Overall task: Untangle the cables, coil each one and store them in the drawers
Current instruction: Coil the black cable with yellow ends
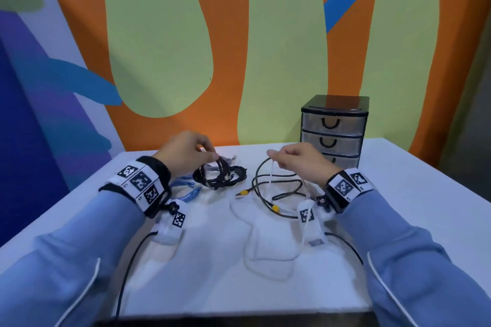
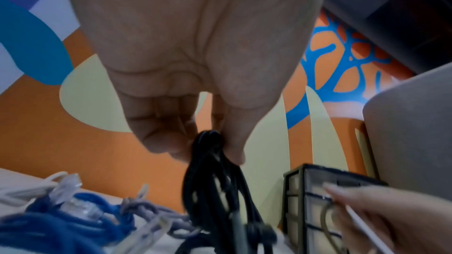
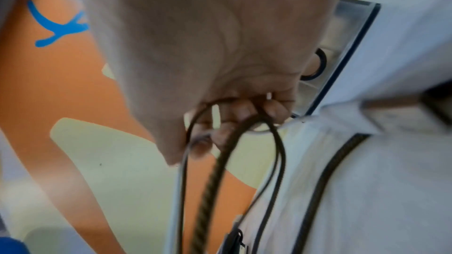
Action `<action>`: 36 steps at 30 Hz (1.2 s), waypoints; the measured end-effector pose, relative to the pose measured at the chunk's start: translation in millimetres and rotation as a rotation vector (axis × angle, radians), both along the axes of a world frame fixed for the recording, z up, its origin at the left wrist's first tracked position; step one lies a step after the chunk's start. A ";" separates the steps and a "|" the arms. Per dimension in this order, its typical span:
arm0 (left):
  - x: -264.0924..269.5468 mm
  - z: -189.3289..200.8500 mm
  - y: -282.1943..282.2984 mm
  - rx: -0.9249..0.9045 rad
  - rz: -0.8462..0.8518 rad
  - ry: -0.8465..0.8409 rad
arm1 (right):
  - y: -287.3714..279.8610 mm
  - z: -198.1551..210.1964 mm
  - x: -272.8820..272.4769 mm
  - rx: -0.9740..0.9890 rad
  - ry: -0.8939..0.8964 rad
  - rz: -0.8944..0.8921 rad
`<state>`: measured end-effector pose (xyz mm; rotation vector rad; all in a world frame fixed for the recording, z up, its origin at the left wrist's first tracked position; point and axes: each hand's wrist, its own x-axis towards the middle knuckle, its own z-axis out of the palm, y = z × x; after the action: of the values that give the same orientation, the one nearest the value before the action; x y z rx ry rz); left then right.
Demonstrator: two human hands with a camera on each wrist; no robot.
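My left hand [image 1: 198, 152] pinches the top of a black coiled cable [image 1: 220, 174], lifting its loops off the white table [image 1: 212, 273]; the left wrist view shows thumb and fingers closed on the black cable [image 2: 210, 171]. My right hand [image 1: 287, 158] grips a dark braided cable [image 1: 261, 180] with yellow-ringed plugs together with a thin white cable [image 1: 270, 180]; the right wrist view shows the braided cable [image 3: 220, 161] looped through curled fingers. A blue network cable [image 1: 186, 191] and a grey one lie beside the left wrist. The black drawer unit [image 1: 333, 130] stands behind the right hand, drawers closed.
More white cable [image 1: 265, 247] lies in loose loops across the table's middle and front. A painted orange and green wall rises right behind the table. Thin leads from both wrist bands trail over the front edge.
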<state>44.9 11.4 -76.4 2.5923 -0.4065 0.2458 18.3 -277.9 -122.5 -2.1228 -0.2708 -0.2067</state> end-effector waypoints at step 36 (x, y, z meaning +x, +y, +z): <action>-10.1 40.4 -77.1 -1.334 -0.050 -0.348 | -12.6 -5.3 20.6 0.720 -0.308 -0.314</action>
<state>34.8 -65.8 -36.0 1.2262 -0.2656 0.6725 38.9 -290.5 -127.8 -1.3994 -0.0221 -0.7064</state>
